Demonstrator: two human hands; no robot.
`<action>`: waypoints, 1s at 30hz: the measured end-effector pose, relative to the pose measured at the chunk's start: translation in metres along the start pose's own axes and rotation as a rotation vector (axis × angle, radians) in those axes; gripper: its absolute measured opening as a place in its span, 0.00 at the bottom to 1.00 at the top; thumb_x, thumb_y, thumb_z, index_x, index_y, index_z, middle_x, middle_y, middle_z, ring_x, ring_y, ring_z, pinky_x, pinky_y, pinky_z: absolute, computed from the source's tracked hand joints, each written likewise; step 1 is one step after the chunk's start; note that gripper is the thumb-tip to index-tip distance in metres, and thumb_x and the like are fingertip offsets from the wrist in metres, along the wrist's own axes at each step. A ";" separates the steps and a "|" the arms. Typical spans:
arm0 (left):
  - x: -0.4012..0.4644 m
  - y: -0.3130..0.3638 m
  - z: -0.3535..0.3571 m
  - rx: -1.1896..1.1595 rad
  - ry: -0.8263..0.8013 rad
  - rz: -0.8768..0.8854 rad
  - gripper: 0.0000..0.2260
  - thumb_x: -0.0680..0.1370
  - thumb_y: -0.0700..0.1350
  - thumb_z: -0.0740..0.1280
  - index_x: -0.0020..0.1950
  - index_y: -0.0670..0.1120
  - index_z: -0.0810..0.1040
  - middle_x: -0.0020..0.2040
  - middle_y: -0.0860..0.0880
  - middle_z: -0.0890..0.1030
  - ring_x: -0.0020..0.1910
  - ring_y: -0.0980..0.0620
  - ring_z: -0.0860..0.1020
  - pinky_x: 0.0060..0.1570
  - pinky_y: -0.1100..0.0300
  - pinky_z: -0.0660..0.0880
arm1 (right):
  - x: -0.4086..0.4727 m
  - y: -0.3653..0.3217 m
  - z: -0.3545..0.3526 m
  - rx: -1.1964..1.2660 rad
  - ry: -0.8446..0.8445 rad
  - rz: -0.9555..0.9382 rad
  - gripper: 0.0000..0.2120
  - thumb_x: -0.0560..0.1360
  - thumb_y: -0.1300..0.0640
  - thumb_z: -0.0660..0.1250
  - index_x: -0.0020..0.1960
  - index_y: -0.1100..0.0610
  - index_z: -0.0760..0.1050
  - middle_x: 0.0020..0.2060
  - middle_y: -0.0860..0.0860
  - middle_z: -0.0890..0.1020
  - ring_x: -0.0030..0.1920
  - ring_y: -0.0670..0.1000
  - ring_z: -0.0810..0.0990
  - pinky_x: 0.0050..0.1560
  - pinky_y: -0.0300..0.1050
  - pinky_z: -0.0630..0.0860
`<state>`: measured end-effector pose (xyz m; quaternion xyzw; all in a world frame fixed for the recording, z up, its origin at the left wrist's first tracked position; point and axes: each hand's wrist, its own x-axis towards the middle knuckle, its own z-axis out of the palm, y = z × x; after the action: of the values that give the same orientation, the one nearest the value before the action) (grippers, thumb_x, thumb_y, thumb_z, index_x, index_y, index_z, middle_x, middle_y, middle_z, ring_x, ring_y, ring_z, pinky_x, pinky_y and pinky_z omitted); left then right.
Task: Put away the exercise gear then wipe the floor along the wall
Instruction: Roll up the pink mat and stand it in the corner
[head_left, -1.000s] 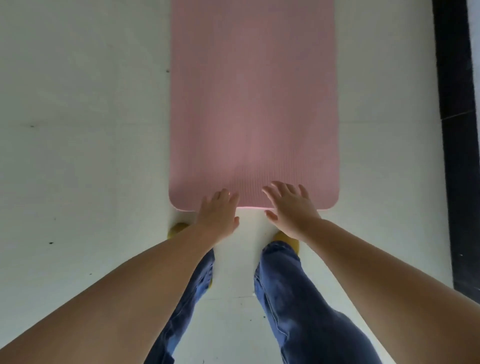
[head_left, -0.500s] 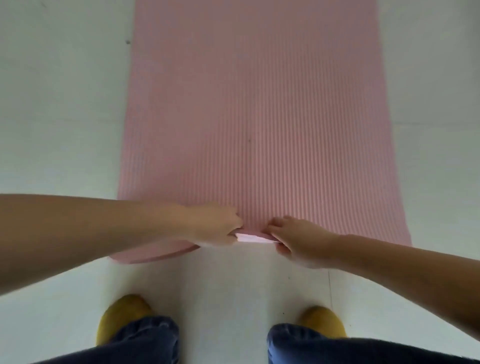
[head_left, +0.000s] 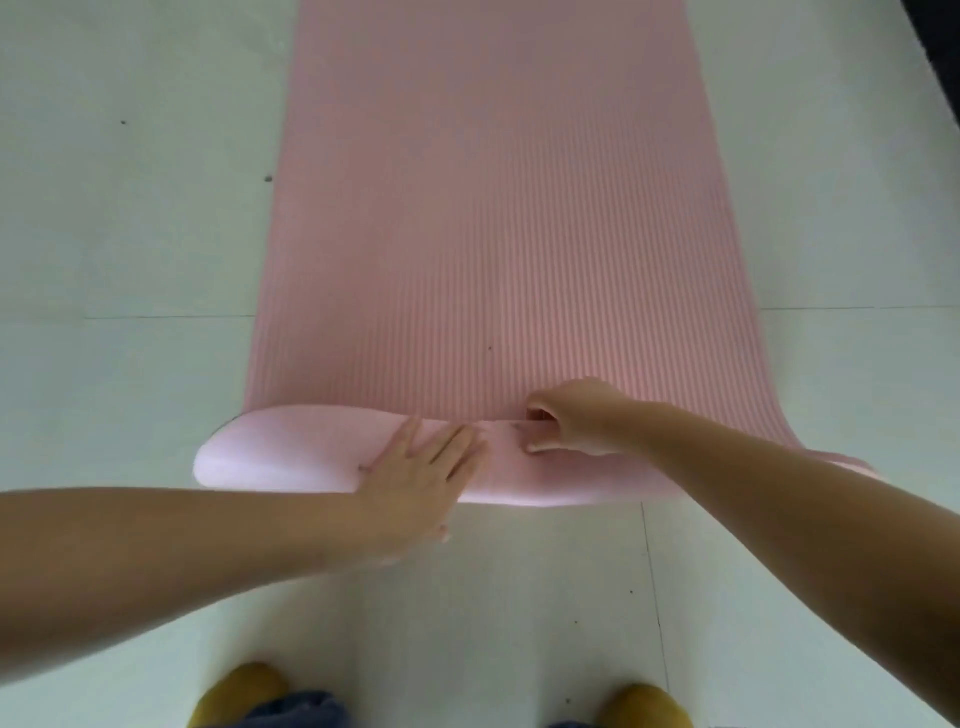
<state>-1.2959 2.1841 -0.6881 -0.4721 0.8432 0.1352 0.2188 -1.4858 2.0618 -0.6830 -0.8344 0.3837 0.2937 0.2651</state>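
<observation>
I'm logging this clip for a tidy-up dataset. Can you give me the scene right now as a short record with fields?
mat: pink exercise mat on the pale floor, near end folded over
left hand: flat on the folded end
right hand: fingers curled round the fold's edge
feet: yellow slippers behind the mat
stage: rolling just begun

Matt ribbed foam mat (head_left: 498, 234), smooth floor (head_left: 130, 234)

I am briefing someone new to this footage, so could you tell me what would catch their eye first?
A long pink exercise mat runs up the middle of the pale floor, its near end folded over. The left hand presses flat on that fold while the right hand grips its edge. Yellow shoes show at the bottom.
</observation>
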 end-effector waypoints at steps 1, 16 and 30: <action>0.007 -0.004 -0.003 -0.036 -0.058 -0.044 0.39 0.76 0.56 0.64 0.78 0.42 0.47 0.77 0.40 0.52 0.75 0.44 0.56 0.70 0.41 0.57 | -0.001 -0.003 0.002 -0.116 0.075 -0.021 0.18 0.74 0.41 0.65 0.55 0.53 0.72 0.50 0.51 0.78 0.49 0.55 0.75 0.52 0.48 0.67; 0.037 -0.077 -0.058 -0.727 -0.146 -0.068 0.14 0.73 0.53 0.64 0.57 0.52 0.75 0.53 0.50 0.79 0.50 0.49 0.76 0.49 0.53 0.75 | -0.018 0.015 0.007 0.148 0.259 -0.083 0.21 0.79 0.46 0.59 0.71 0.48 0.65 0.57 0.52 0.80 0.54 0.58 0.78 0.48 0.48 0.73; 0.072 -0.103 -0.061 -0.346 -0.079 -0.022 0.31 0.71 0.58 0.66 0.72 0.62 0.58 0.60 0.51 0.76 0.55 0.47 0.76 0.51 0.53 0.75 | 0.003 0.028 0.007 -0.226 0.873 -0.086 0.25 0.74 0.41 0.56 0.65 0.55 0.71 0.56 0.55 0.78 0.57 0.59 0.76 0.64 0.60 0.67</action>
<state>-1.2559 2.0514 -0.6732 -0.5063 0.7928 0.2943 0.1689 -1.5091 2.0493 -0.6958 -0.9190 0.3900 -0.0571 -0.0026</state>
